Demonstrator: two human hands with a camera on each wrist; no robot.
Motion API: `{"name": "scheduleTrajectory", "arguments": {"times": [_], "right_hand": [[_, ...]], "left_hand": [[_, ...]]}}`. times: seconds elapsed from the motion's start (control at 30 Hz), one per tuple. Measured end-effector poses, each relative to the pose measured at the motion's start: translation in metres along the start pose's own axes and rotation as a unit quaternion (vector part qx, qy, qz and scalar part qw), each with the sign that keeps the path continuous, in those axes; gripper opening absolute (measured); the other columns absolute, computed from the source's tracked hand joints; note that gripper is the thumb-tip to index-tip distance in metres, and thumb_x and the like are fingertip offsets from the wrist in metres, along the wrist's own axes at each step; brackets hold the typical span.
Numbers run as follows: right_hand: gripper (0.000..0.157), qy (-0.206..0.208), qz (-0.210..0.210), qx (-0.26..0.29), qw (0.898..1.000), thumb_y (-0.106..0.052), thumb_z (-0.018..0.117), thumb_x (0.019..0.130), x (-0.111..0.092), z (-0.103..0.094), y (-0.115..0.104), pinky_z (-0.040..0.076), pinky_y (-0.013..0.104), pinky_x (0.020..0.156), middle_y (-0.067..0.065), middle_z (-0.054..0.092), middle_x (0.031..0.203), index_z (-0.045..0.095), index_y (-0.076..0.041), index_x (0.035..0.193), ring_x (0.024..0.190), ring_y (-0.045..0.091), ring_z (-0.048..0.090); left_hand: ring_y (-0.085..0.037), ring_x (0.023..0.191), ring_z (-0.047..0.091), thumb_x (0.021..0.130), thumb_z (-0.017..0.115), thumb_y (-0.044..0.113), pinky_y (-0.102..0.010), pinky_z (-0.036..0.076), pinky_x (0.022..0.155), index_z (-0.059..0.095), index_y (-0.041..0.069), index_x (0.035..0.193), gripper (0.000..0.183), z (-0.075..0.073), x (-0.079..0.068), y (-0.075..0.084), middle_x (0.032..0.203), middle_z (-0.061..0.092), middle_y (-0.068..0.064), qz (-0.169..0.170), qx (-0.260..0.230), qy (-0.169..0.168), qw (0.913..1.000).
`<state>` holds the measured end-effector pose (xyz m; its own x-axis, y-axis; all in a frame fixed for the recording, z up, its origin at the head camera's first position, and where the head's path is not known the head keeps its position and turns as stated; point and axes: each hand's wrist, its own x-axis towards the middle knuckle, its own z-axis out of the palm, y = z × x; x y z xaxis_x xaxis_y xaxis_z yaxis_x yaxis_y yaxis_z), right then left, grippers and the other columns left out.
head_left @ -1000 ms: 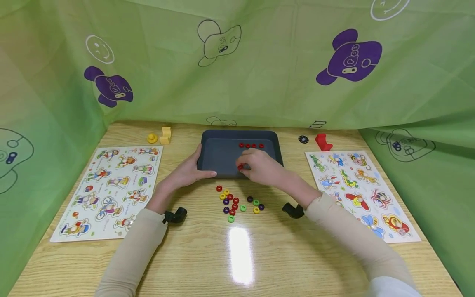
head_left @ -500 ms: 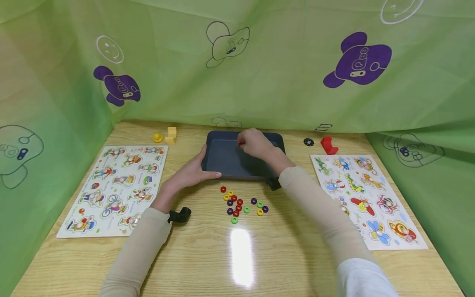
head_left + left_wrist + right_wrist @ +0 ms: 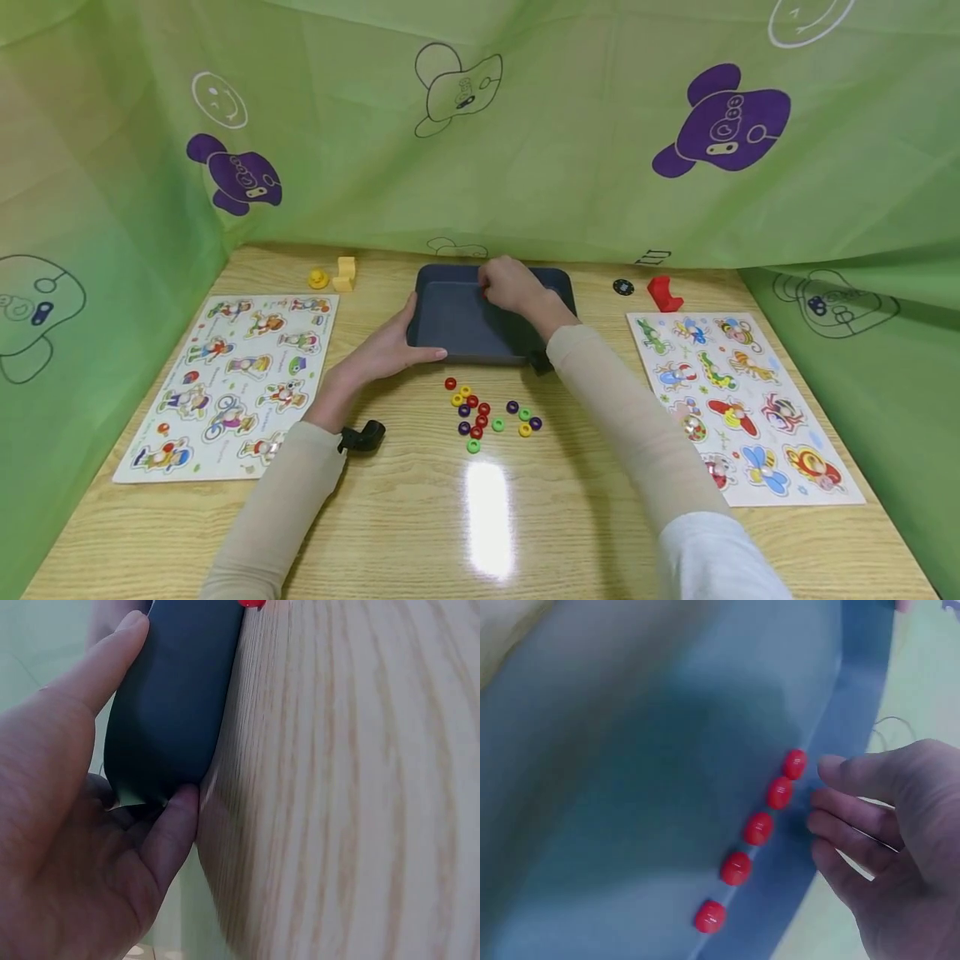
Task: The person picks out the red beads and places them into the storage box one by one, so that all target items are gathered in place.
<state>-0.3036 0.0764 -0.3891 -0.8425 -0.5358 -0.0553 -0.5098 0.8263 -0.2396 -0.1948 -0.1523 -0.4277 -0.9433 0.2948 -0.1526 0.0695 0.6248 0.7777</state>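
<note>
Right wrist view is showing red beads (image 3: 758, 829), five of them, lying in a line on the floor of the dark tray (image 3: 652, 802), close along its far wall. My right hand (image 3: 907, 862) is hovering at the left end of that line, thumb and fingers slightly parted in a narrow, loose shape; I am pinching nothing that I can see, and the nearest bead is resting just off my thumb tip. My left hand (image 3: 386, 346) is gripping the tray's near left corner, with the thumb lying along the near side and fingers curled round the left end. On the table (image 3: 405, 517), loose beads (image 3: 482, 422) in red, yellow, purple and green are lying scattered on my side of the tray. I am judging this step to be setting a red bead at the end of the line, seemingly just about done. The next move seems to be calling for lifting my right hand clear without nudging the line, then pinching another bead from the loose ones, with my left hand holding the tray steady.
</note>
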Motion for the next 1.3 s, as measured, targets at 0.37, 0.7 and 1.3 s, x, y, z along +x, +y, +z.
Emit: {"name": "scheduleTrajectory", "arguments": {"times": [0.37, 0.7, 1.3], "right_hand": [[0.011, 0.004, -0.09, 0.014, 0.996, -0.008, 0.057, 0.089, -0.055, -0.024, -0.03, 0.042, 0.027, 0.062, 0.001, 0.055, 0.078, 0.068, -0.008, 0.091, 0.069, 0.014, 0.05], [0.016, 0.028, -0.196, -0.022, 0.98, -0.011, 0.067, 0.082, -0.124, -0.005, -0.057, 0.051, 0.023, 0.072, -0.003, 0.065, 0.09, 0.072, -0.014, 0.097, 0.082, 0.01, 0.058], [0.017, -0.021, -0.252, -0.077, 0.964, -0.006, 0.064, 0.081, -0.151, 0.038, -0.064, 0.049, 0.026, 0.076, -0.009, 0.061, 0.084, 0.07, -0.018, 0.092, 0.078, 0.009, 0.053]], "left_hand": [[-0.022, 0.144, 0.012, 0.072, 0.071, 0.054, -0.046, 0.021, 0.114, -0.01, 0.025, 0.149, 0.116, -0.002, 0.0, -0.005, 0.158, 0.003, -0.003, 0.006, -0.001, 0.009, 0.9999], [-0.022, 0.144, 0.011, 0.074, 0.071, 0.052, -0.046, 0.021, 0.114, -0.011, 0.025, 0.148, 0.114, -0.003, 0.001, -0.004, 0.158, 0.001, -0.002, 0.011, -0.003, 0.007, 0.9999], [-0.024, 0.144, 0.012, 0.072, 0.071, 0.054, -0.048, 0.022, 0.114, -0.011, 0.027, 0.148, 0.115, 0.005, 0.003, -0.003, 0.157, 0.002, -0.003, 0.006, 0.006, 0.007, 0.9999]]}}
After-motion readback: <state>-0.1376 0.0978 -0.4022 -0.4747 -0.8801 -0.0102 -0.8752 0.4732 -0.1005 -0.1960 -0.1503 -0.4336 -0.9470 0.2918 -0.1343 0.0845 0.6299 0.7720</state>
